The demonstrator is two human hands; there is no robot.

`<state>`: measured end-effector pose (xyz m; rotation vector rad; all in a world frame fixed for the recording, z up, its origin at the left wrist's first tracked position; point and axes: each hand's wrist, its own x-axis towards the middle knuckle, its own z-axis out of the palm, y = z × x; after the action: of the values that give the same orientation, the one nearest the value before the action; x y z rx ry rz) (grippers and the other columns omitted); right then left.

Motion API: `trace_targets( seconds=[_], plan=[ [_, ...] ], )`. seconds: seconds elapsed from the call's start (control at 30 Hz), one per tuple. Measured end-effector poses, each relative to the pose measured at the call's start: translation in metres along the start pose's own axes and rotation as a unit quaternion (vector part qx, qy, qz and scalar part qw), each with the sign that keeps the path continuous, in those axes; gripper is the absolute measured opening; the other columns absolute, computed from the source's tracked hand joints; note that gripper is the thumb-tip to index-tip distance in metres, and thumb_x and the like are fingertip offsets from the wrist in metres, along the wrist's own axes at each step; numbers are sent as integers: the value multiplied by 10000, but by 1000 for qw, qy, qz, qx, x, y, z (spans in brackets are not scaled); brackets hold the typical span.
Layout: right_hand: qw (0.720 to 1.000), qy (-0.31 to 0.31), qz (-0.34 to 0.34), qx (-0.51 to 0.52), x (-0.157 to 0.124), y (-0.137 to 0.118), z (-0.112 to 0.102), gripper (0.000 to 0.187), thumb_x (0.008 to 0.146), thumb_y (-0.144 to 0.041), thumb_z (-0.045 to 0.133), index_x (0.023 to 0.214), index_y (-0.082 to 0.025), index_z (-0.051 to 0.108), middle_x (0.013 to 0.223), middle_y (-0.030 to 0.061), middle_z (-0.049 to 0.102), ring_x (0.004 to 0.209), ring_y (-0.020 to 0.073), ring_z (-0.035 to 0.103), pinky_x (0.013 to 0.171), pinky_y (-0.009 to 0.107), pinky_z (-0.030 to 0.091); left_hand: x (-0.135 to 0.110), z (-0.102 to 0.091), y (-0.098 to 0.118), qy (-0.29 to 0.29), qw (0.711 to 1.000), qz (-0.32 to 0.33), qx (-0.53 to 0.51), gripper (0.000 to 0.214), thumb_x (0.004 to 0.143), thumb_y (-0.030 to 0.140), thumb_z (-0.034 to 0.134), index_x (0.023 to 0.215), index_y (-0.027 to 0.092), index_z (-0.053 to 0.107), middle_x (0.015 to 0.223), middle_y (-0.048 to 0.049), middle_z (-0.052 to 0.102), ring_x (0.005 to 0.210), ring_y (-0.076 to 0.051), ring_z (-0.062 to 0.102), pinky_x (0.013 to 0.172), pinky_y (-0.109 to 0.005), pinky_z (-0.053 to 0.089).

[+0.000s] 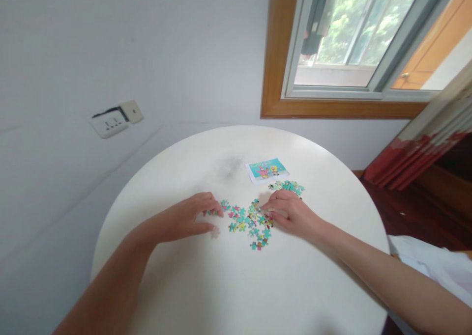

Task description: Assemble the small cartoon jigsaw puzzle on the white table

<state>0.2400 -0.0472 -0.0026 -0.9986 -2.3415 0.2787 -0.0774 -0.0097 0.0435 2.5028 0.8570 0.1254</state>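
Note:
Several small teal, pink and yellow jigsaw pieces (248,222) lie scattered in the middle of a round white table (236,286). My left hand (190,218) rests on the table left of them, fingers curled, fingertips touching a piece at the left end of the scatter. My right hand (289,213) lies on the right side of the scatter, fingers bent and pressing on pieces. A small joined cluster of pieces (289,186) sits just beyond my right hand. A picture card (267,170) with cartoon figures lies farther back.
The table stands against a white wall with a socket plate (110,123). A wood-framed window (354,50) is at the upper right. A striped red and cream cloth (424,146) hangs at the right above a dark wooden floor.

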Motion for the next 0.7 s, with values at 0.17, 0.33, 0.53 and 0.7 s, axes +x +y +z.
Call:
trace_targets(
  seconds=[0.17,0.33,0.53,0.7],
  plan=[
    [1000,1,13,-3,0,0,-1,274,834,-141,577,1069,-216,696,940,72,665,895,194,609,828,346,462,-7,1,5,-48,998,-34,1,231,808,270,598,1036,230,591,1056,-27,568,1004,-205,533,891,-284,398],
    [1000,-4,4,-9,0,0,-1,272,829,-131,576,1061,-213,695,932,72,662,894,192,607,824,338,463,2,10,11,-26,1000,-15,7,127,837,230,534,951,213,587,988,-34,555,939,-199,529,839,-280,402],
    [1000,-3,-4,3,1,1,-1,297,812,-98,561,1053,-205,697,921,68,660,878,187,605,811,331,468,11,20,13,4,1000,1,6,172,840,196,536,1009,213,561,1016,-42,553,960,-201,528,856,-288,408],
    [1000,-4,-5,-2,1,3,0,294,817,-114,569,1064,-209,696,914,70,665,863,183,610,793,319,473,13,25,11,30,1000,10,4,154,834,206,531,987,203,535,1014,-51,562,931,-200,528,825,-290,430]
  ],
)
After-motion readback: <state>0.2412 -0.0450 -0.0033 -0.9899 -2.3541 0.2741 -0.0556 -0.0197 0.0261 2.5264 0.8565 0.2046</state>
